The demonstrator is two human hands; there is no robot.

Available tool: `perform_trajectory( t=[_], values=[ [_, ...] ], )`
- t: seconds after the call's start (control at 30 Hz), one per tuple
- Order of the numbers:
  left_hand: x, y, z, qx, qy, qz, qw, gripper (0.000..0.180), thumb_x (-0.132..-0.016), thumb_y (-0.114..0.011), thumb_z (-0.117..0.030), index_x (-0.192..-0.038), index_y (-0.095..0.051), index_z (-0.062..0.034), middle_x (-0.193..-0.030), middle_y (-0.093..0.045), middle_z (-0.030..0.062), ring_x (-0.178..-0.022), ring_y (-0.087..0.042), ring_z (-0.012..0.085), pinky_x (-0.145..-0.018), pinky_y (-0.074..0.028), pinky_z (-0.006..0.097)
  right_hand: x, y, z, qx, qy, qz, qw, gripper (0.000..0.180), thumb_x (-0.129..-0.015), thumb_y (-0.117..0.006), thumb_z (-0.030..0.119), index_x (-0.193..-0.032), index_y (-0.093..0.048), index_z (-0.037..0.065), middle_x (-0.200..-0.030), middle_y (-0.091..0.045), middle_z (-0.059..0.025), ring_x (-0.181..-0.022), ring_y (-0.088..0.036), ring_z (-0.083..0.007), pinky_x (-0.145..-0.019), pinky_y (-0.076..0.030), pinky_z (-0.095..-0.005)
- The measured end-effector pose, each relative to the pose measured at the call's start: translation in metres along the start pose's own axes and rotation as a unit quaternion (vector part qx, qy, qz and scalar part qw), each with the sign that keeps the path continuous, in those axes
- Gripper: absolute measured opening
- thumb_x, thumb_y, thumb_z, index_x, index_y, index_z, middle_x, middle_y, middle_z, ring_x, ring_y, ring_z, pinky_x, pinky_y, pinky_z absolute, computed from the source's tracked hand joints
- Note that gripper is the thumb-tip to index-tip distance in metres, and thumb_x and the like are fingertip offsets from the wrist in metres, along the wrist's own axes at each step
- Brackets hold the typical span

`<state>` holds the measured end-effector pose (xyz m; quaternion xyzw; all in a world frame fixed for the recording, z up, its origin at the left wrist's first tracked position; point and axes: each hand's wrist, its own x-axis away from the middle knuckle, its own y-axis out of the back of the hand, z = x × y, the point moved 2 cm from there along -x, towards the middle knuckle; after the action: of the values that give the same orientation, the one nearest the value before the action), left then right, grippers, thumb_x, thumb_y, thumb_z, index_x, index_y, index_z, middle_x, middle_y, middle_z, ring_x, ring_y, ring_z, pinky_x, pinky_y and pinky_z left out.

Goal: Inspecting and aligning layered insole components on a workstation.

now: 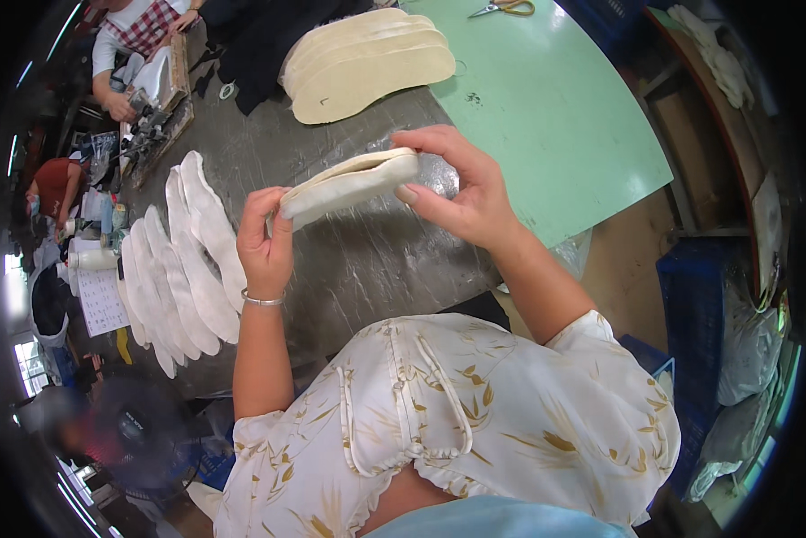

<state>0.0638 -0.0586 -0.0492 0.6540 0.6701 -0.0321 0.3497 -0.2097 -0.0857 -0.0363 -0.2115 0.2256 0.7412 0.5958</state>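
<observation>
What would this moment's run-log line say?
left hand: holds layered insole, left end | right hand: right end | dark table: beneath | white insoles: on table, left

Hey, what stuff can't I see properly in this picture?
All in the head view:
Inside of the held insole: hidden by its layers; only a narrow, dark gap shows between the left hand and right hand.
Tan stack: pieces overlap, so most of the lower ones are covered.
Person in the checked apron: partly cut off by the top edge.
Fan: too blurred to count its blades.
</observation>
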Motion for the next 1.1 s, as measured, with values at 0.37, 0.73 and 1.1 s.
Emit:
perform_trajectory(
  t=[0.37,0.73,1.1],
  values=[
    [0.001,0.000,-0.023,-0.016,-0.028,0.031,0.999,0.015,-0.095,-0.057,-0.003,-0.110,-0.060,0.0004,-0.106,-0.060,0.0093,-0.093,-0.058,0.0167,-0.081,-0.047,0.025,-0.014,0.009,0.022,0.118,0.067,0.048,0.990,0.027,-0.073,-0.076,0.003,-0.100,-0.071,0.003,-0.091,-0.068,-0.0077,-0.084,-0.061,-0.0208,-0.076,-0.048,-0.0306],
    [-0.009,-0.006,-0.042,-0.025,-0.040,0.053,0.997,0.043,-0.083,-0.071,-0.010,-0.123,-0.057,-0.0035,-0.112,-0.062,0.0120,-0.103,-0.059,0.0264,-0.090,-0.046,0.035,-0.012,0.002,0.027,0.165,0.076,0.009,0.983,0.013,-0.073,-0.077,0.009,-0.085,-0.070,0.009,-0.078,-0.065,-0.0009,-0.071,-0.059,-0.0182,-0.071,-0.044,-0.0323],
    [-0.039,-0.013,-0.077,-0.005,-0.001,0.041,0.999,0.028,-0.080,-0.068,0.007,-0.107,-0.068,0.0002,-0.097,-0.067,0.0075,-0.086,-0.064,0.0140,-0.073,-0.051,0.025,-0.025,-0.020,0.036,0.111,0.124,0.014,0.986,0.039,-0.078,-0.078,0.013,-0.115,-0.068,0.006,-0.110,-0.066,-0.0110,-0.095,-0.065,-0.0261,-0.082,-0.051,-0.0345]
  ],
)
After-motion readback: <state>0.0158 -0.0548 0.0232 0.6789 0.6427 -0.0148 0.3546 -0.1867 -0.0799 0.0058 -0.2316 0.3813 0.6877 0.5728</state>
